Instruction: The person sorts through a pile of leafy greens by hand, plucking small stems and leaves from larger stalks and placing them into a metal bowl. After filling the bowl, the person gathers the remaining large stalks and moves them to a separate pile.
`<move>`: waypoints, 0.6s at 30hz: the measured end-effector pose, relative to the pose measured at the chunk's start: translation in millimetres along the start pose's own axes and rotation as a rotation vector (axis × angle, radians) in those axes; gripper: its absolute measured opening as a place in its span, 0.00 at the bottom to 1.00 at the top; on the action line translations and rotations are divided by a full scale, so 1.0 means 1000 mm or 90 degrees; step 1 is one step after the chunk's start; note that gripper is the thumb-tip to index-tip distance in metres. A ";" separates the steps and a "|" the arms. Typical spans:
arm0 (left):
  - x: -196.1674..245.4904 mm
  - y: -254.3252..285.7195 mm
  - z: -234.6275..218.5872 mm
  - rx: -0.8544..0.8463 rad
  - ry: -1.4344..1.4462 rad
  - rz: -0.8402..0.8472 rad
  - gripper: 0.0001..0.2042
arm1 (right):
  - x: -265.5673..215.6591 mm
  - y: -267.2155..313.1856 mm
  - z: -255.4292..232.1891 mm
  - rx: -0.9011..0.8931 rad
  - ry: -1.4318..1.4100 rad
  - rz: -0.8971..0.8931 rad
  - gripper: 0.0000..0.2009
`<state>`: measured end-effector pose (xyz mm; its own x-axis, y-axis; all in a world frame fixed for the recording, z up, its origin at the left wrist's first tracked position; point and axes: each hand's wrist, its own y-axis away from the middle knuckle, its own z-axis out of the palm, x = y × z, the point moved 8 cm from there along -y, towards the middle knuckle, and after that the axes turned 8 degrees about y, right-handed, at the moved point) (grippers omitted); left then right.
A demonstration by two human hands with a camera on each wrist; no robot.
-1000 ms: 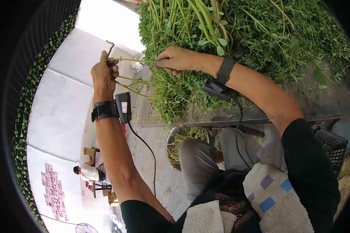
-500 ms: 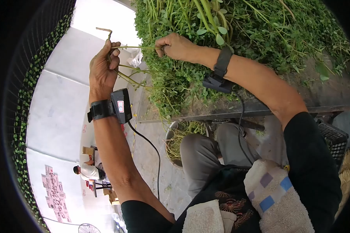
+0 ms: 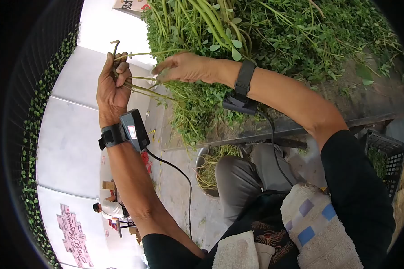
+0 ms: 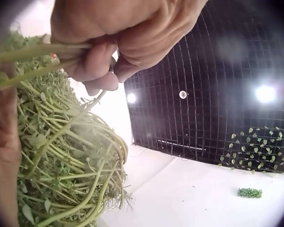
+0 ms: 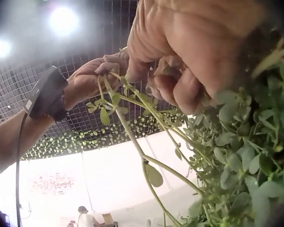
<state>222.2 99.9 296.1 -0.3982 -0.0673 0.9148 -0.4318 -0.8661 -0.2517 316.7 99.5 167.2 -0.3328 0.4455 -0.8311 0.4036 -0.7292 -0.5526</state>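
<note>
My left hand (image 3: 114,89), raised left of the plant pile, pinches several thin green stems (image 3: 141,79); a bent brown stem end sticks up past its fingers. In the left wrist view, curled fingers of the left hand (image 4: 109,42) close on the stems (image 4: 33,49). My right hand (image 3: 186,67) is just to the right, fingers loosely bent and apart, above the leafy greens (image 3: 188,107). From the right wrist, the right hand (image 5: 189,42) shows beside the forked, leafy stems (image 5: 128,124), which run from the left hand (image 5: 97,71) toward the pile.
A large heap of greens (image 3: 300,40) covers much of the dark table (image 3: 345,107). Below its edge stands a round tub (image 3: 201,168) of stems; a black crate (image 3: 393,150) is at the right. Cables (image 3: 179,169) hang from both wrist cameras. A seated person (image 3: 110,208) is far off.
The right hand has moved left toward the left hand, its fingers loosening from the upper stem. The left hand still grips its stems, and the head view has shifted slightly.
</note>
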 end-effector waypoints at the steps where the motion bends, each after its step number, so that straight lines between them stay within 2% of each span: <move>1: -0.005 -0.001 0.001 0.003 0.009 -0.003 0.13 | -0.005 -0.001 0.005 -0.013 0.039 -0.023 0.23; 2: -0.010 -0.003 0.000 0.003 0.023 -0.013 0.13 | -0.017 -0.004 0.007 0.034 0.135 -0.142 0.21; 3: -0.013 -0.004 -0.001 0.003 0.028 -0.012 0.13 | -0.014 -0.006 0.005 0.032 0.138 -0.138 0.21; 5: -0.019 -0.003 0.002 -0.035 -0.002 -0.013 0.12 | -0.002 -0.008 -0.003 0.070 0.243 -0.063 0.17; 6: -0.015 0.000 -0.008 0.084 -0.103 0.067 0.15 | -0.002 -0.010 -0.006 0.085 0.234 -0.071 0.16; 7: -0.024 0.005 -0.006 0.085 -0.100 0.064 0.15 | 0.000 -0.011 -0.008 0.085 0.234 -0.067 0.16; 9: -0.032 0.016 0.003 0.066 -0.358 0.113 0.18 | -0.008 -0.011 -0.013 0.095 0.279 -0.081 0.16; 11: -0.050 0.023 -0.011 0.056 -0.502 0.089 0.15 | -0.012 -0.009 -0.013 0.120 0.270 -0.092 0.16; 13: -0.052 0.024 -0.024 0.070 -0.589 0.131 0.15 | -0.010 -0.006 -0.015 0.107 0.389 -0.026 0.16; 14: -0.048 0.025 -0.031 0.071 -0.579 0.134 0.15 | -0.005 -0.008 -0.015 0.104 0.398 -0.022 0.16; 16: -0.037 0.026 -0.046 0.074 -0.538 0.130 0.14 | -0.007 -0.010 -0.013 0.112 0.367 -0.121 0.14; 17: -0.032 0.027 -0.052 0.074 -0.528 0.132 0.14 | -0.008 -0.010 -0.012 0.109 0.375 -0.117 0.14; 18: -0.023 0.029 -0.060 0.096 -0.474 0.157 0.14 | -0.003 -0.011 -0.007 0.042 0.348 -0.064 0.13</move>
<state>170.4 106.3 248.4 0.2009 -0.5325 0.8223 -0.2673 -0.8373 -0.4769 318.8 109.7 175.6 0.1303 0.7056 -0.6965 0.3326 -0.6929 -0.6397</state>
